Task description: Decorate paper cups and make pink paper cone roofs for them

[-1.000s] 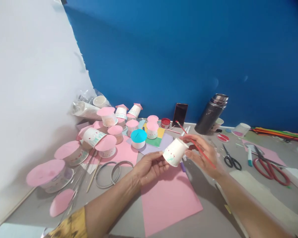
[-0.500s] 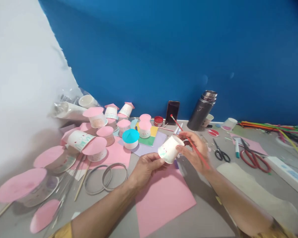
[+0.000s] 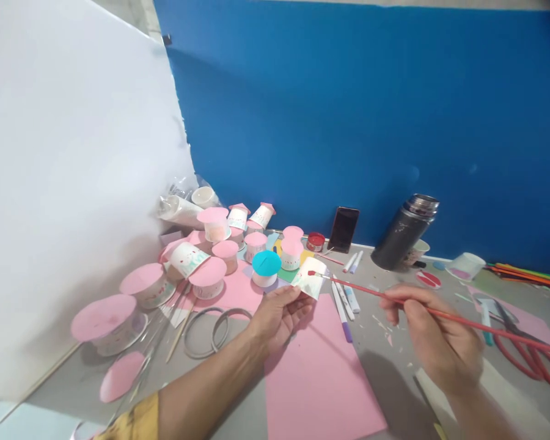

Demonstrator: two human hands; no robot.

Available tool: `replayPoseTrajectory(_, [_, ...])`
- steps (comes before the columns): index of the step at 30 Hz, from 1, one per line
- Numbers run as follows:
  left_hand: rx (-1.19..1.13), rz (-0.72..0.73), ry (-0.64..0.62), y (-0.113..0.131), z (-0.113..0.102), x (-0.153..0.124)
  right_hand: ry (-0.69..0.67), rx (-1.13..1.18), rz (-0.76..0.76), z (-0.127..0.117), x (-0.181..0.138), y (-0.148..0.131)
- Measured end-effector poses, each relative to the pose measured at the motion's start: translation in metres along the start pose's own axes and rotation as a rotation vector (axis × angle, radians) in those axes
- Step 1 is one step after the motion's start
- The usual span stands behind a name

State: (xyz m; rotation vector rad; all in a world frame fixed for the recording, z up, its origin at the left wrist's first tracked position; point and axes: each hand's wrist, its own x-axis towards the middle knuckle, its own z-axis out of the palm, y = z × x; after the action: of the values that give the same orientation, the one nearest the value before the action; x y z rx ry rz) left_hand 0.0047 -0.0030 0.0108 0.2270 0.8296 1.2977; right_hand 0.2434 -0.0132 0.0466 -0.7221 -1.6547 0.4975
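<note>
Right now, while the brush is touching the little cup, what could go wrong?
The left hand pinches the paper cup only by its edge, so a push from the red paintbrush might squash it or slip it loose. The right hand holds the brush far back, so the tip may wobble and smear. Paint could also drip onto the pink paper underneath.

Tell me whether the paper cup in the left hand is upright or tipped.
Tipped. The left hand holds the paper cup on its side above the table, and the red paintbrush in the right hand touches its wall.
</note>
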Motion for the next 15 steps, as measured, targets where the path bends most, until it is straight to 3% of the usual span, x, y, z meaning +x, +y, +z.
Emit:
replayPoseTrajectory(5, [-0.003,0.018,-0.021,0.0011,-0.0009,-0.0014,0.017,-0.048,0.013,0.0038,-0.0010,0.0021])
replayPoseTrajectory(15, [0.013,0.014,-0.035,0.0016,-0.0022,-0.0021,-0.110,-0.020,-0.045,-0.0032,-0.0004,0.0051])
